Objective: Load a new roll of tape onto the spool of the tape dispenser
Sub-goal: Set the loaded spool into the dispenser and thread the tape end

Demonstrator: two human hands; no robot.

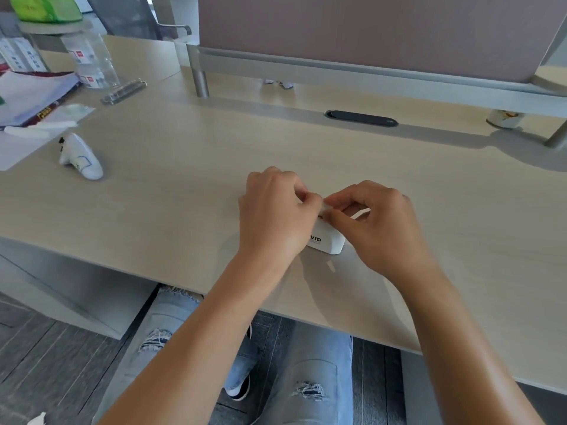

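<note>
We see both hands over the small white plastic tape dispenser [325, 240] on the pale wooden surface [171, 185]. Left hand [276, 219] and right hand [377, 222] pinch their fingers together above it; what they grip we cannot tell

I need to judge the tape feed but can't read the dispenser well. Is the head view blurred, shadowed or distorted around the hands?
Head view: wide-angle bending curves the light wooden desk edges; soft daylight, no harsh glare; the centre is slightly soft. The left hand and right hand cover most of the small white plastic tape dispenser, its printed label partly hidden; the tape roll isn't visible.
</note>
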